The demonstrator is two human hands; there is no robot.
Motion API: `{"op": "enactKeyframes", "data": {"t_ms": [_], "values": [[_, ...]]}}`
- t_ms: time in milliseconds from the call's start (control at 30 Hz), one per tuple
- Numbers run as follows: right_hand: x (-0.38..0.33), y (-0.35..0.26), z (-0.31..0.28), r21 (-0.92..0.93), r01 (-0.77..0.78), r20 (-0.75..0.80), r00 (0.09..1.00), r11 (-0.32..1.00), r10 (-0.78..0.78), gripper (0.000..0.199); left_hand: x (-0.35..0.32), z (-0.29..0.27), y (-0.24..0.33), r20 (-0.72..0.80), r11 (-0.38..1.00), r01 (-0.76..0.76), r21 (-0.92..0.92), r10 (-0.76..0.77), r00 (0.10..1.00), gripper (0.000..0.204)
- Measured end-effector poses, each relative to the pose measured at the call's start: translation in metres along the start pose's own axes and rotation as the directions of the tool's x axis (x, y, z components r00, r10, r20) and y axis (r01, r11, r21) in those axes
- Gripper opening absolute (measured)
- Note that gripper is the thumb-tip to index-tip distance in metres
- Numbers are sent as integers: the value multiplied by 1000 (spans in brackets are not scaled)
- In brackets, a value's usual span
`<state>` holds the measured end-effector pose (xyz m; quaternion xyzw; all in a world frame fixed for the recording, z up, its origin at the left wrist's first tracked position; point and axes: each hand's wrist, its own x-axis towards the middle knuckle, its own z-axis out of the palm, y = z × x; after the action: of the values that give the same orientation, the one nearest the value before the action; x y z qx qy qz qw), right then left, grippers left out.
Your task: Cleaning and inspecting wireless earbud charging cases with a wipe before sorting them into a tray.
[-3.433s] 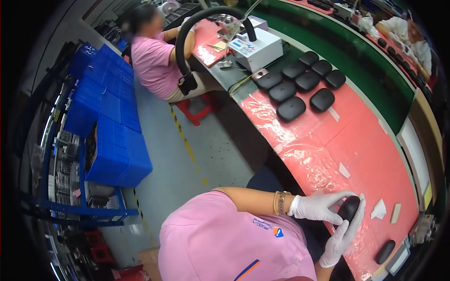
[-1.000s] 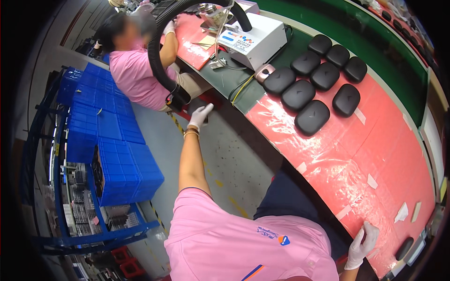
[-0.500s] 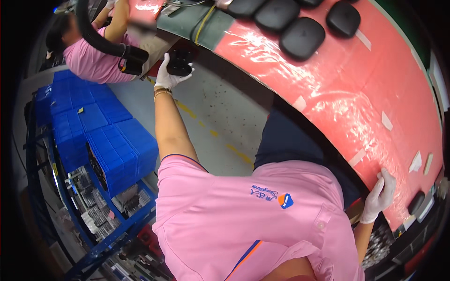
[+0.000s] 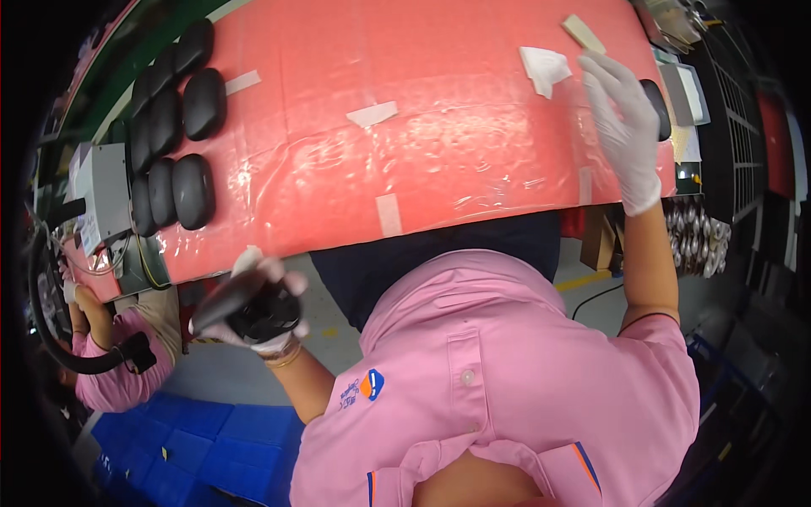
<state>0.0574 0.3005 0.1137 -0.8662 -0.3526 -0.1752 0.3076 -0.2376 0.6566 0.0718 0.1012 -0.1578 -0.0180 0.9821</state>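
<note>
My left hand (image 4: 273, 340), white-gloved, is closed round a rounded black case (image 4: 226, 301) off the table's near edge, at the left. The case looks opened: a smooth shell tilts up beside a dark, hollow-looking part, its details blurred. My right hand (image 4: 623, 127), also gloved, reaches over the right end of the red-covered table (image 4: 473, 160) with fingers stretched out and nothing held. Its fingertips are near a folded white cloth (image 4: 545, 71) and a pale flat bar (image 4: 583, 34). Another black case (image 4: 655, 110) lies just beyond that hand, partly hidden by it.
Several closed black cases (image 4: 204, 103) stand grouped at the table's left end, beside a grey box (image 4: 106, 190). Down at the left, a co-worker in a pink shirt (image 4: 127, 363) sits near a thick black hose (image 4: 38, 296). Blue crates (image 4: 245, 439) are stacked behind my left arm.
The view has swung to the right along the table. My left hand has drawn the black case back from near the co-worker. My right hand has moved from the near edge farther over the table.
</note>
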Motion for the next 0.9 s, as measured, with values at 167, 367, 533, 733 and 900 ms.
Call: {"op": "enactKeyframes", "data": {"t_ms": [167, 367, 533, 733, 900], "values": [[28, 8, 15, -158, 210, 119, 974, 965, -192, 25, 111, 3, -77, -306, 958, 62, -280, -150, 940, 101], [24, 30, 15, -182, 178, 382, 919, 967, -97, 22, 145, -10, -121, -547, 979, 185, 86, -108, 830, 102], [89, 141, -77, -378, -100, -186, 982, 920, 31, 24, 136, -3, -117, -529, 989, 146, 23, -111, 841, 106], [112, 206, -134, -570, -243, -180, 969, 784, 170, 16, 137, -11, -116, -495, 991, 128, -48, -135, 859, 101], [122, 230, -123, -657, -213, -97, 975, 724, 198, 17, 133, -4, -117, -534, 991, 116, -64, -132, 835, 106]]}}
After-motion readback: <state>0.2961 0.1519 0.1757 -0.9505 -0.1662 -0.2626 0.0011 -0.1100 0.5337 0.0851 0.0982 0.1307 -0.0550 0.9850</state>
